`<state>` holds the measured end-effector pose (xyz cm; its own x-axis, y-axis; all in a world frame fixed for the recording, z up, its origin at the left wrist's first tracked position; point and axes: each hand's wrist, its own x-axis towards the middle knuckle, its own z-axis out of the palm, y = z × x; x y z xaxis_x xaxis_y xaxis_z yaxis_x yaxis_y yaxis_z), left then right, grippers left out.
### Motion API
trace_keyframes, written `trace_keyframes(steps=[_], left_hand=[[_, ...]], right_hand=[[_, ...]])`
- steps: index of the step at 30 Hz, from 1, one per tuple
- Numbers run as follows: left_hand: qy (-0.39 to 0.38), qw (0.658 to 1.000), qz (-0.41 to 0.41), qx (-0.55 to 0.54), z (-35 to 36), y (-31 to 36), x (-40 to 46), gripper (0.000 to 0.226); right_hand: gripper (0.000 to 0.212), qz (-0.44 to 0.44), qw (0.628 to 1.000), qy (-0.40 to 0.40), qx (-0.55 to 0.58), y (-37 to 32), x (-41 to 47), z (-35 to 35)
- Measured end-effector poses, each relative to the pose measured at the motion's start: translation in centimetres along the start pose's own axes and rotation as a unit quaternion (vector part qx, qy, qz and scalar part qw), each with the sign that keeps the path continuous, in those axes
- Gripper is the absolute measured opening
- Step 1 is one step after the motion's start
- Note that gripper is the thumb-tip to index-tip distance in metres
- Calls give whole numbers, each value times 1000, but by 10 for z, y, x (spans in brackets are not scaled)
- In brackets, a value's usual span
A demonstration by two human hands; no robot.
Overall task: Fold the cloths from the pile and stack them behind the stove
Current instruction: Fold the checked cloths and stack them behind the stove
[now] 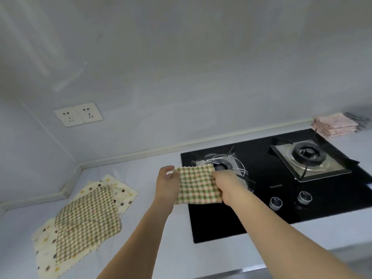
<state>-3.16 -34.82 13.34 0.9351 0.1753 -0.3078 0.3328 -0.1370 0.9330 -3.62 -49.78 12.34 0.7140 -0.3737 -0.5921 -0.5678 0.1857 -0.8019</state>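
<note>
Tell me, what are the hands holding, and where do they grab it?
A green checked cloth. The left hand pinches its left edge and the right hand grips its right edge.

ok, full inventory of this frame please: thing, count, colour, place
held checked cloth: 1, green and cream, in the air over the stove's left edge
cloth pile: checked cloth on top of polka-dot cream ones, count unclear, counter left
folded cloth stack: pink with grey behind, count unclear, behind the stove, far right
gas stove: 1, black, two burners, two knobs
wall sockets: 2, white, wall left
countertop: 1, white
left hand: grip on the cloth's left edge
right hand: grip on its right edge
</note>
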Motion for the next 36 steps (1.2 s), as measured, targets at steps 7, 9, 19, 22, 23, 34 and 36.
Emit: trace_keyframes(steps=[7, 9, 19, 22, 23, 34, 36], left_hand=[[-15, 999, 20, 35, 121, 19, 1, 24], [-22, 998, 23, 63, 149, 23, 1, 25], [-77, 993, 18, 87, 311, 46, 17, 27], [-97, 990, 20, 104, 377, 60, 7, 21], [-103, 990, 21, 95, 400, 65, 3, 17], [-142, 988, -55, 14, 610, 101, -25, 27], [-144, 989, -45, 3, 640, 107, -21, 24]], right_hand=[[20, 24, 1000, -20, 0, -33, 58, -109], [19, 23, 1000, -16, -8, -43, 71, -133], [22, 15, 999, 51, -6, -81, 145, -264], [28, -15, 998, 54, -10, -92, 174, -319], [29, -17, 998, 57, -8, -94, 183, -337], [25, -4, 994, 110, -11, -140, 274, -548], [21, -3, 993, 116, -12, -147, 290, -569]])
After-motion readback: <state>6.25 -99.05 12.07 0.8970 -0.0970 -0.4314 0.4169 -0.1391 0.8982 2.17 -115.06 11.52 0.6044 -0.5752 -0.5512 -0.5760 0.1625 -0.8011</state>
